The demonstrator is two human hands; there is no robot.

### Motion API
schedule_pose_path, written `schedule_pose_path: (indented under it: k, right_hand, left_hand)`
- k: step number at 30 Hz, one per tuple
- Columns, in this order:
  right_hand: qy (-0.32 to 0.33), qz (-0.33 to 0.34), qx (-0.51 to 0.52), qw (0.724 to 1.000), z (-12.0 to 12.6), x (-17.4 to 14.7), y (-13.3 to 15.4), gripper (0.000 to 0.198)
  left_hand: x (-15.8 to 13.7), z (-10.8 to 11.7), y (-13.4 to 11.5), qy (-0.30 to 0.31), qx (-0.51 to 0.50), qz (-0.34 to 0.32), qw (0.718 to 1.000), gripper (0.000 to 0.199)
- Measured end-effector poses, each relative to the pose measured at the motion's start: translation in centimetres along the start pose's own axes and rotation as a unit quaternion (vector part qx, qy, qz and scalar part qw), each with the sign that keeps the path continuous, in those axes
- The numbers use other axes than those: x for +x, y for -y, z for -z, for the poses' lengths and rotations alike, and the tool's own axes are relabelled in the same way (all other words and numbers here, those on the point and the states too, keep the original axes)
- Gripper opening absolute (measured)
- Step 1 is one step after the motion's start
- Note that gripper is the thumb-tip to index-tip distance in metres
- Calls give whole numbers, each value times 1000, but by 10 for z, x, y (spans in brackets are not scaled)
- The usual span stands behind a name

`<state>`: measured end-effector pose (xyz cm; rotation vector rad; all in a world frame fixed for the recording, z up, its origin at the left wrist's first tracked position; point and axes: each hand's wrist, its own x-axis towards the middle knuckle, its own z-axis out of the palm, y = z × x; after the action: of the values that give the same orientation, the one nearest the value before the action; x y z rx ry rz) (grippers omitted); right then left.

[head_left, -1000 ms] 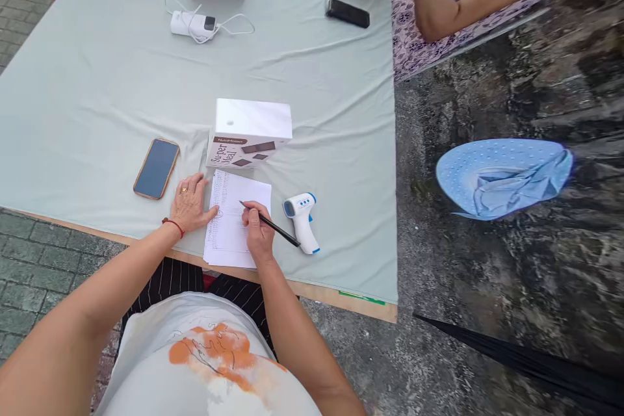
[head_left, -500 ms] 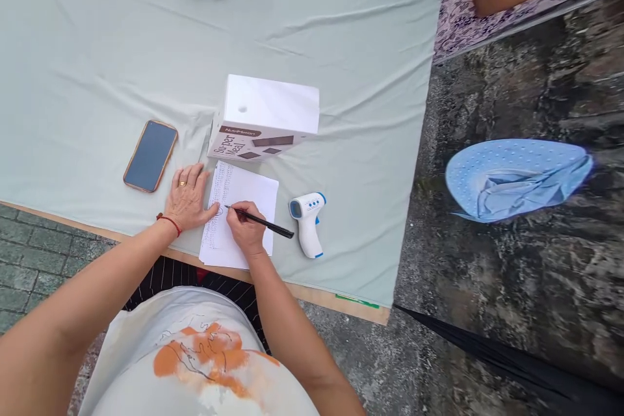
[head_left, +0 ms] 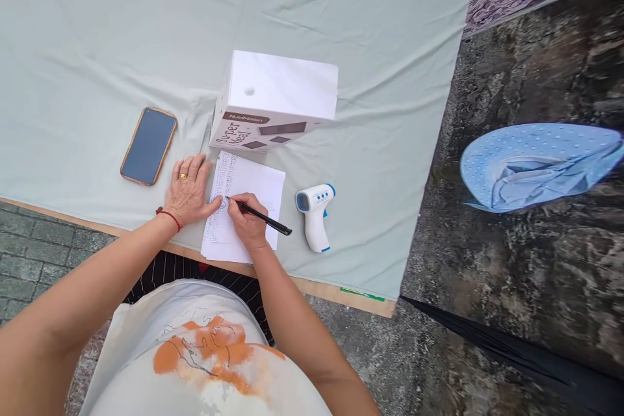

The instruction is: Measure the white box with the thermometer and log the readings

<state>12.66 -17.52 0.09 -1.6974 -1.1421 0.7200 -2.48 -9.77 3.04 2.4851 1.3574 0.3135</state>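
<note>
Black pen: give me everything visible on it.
The pen is slim, straight and black, with a slight sheen like plastic; what looks like a clip shows near its rear end. It is held aslant in the right hand, tip toward the left part of the printed paper, close to a small drawn circle. Whether the tip touches the sheet can't be told. The rear points toward the thermometer, clear of it.

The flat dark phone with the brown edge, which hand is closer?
Left. The left hand lies just right of the phone, not touching it; the right hand is farther right, holding a slim black pen.
</note>
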Motion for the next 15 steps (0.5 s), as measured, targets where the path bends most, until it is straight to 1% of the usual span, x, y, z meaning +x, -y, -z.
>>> schedule_pose_path:
  k: [10,15]
  right_hand:
    - [2,14,-13,1000,0,0,1,18]
    - [4,10,-10,1000,0,1,2,18]
  left_hand:
    - [1,2,-1,11,4,4,1000,71]
    - [2,2,-1,11,8,4,1000,71]
